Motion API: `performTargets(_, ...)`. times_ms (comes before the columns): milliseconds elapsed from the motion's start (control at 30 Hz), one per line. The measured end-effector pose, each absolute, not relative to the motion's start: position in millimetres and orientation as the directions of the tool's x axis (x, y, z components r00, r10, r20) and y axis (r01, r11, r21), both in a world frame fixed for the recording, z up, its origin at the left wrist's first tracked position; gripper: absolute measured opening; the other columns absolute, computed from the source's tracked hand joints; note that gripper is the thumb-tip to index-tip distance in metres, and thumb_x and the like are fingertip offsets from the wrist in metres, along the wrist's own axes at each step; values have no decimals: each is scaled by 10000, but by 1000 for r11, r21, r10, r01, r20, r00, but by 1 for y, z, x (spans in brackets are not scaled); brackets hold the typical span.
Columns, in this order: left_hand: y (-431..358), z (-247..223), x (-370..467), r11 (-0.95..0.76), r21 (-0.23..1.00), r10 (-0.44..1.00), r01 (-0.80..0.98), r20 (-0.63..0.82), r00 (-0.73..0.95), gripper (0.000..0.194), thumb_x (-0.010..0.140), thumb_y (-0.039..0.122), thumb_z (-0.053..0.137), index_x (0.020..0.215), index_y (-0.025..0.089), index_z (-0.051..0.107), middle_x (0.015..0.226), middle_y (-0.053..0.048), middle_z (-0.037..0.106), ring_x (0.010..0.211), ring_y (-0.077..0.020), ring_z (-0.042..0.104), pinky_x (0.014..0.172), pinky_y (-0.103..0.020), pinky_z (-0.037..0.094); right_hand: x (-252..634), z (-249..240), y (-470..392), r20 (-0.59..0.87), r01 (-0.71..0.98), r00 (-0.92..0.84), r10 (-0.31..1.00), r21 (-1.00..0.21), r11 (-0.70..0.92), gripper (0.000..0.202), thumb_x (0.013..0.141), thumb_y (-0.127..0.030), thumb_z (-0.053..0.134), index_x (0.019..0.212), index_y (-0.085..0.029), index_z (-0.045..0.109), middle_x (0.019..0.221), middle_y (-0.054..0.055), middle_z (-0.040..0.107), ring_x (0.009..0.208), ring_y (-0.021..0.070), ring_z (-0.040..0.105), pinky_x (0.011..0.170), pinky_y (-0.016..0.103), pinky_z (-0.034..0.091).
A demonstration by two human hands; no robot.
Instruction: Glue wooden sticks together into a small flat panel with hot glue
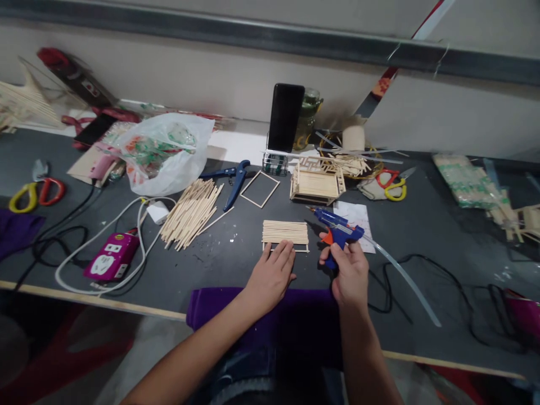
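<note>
My left hand (272,275) lies with its fingers stretched out over the near edge of a small panel of wooden sticks (285,232). The panel's sticks run side by side across a frame, whose near strip shows bare gaps. In my right hand (350,267) is a blue hot glue gun (337,225), gripped by its handle, with its nozzle pointing left just above and right of the panel. A long clear glue stick (405,275) sticks out of the gun's back. A thin square stick frame (260,189) and a small stick-built model (317,183) stand beyond the panel.
Loose wooden sticks (192,214) lie in a pile at left, beside a blue cutter (237,185). A magenta power box (113,256) with looping cables sits further left. Behind are a plastic bag (169,152) and a propped phone (286,118). Scissors (394,185) lie at right.
</note>
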State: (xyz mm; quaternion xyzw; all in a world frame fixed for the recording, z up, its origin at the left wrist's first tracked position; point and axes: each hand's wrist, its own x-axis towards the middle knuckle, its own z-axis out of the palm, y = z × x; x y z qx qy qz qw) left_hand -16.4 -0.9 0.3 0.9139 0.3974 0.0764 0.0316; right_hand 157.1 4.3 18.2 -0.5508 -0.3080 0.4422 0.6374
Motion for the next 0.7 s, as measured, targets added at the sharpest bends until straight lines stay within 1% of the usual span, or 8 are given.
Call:
performTargets(200, -1, -1, -13, -676, 119, 736, 727, 141, 662, 448, 981, 330, 367, 1349, 96, 469, 1461, -133, 449, 1376, -243, 380, 1140, -443, 270, 157, 18, 5, -98, -222, 421, 902, -975, -2, 241, 798, -296, 663, 1001, -195, 584, 1002, 61, 699, 552, 87, 530, 488, 239, 463)
performTargets(500, -2, 2, -13, -660, 109, 751, 743, 141, 646, 432, 978, 310, 371, 1339, 99, 480, 1449, -133, 464, 1362, -256, 400, 1126, -467, 293, 157, 20, 5, -107, -242, 420, 901, -970, -2, 258, 785, -289, 679, 1007, -191, 590, 979, 54, 704, 543, 83, 534, 478, 229, 461)
performTargets(700, -1, 1, -12, -656, 123, 754, 745, 145, 640, 436, 969, 312, 391, 1335, 97, 489, 1450, -127, 466, 1355, -253, 409, 1121, -449, 311, 156, 19, 5, -103, -239, 418, 903, -971, 0, 248, 787, -292, 674, 1001, -198, 589, 990, 56, 708, 541, 87, 532, 487, 242, 457)
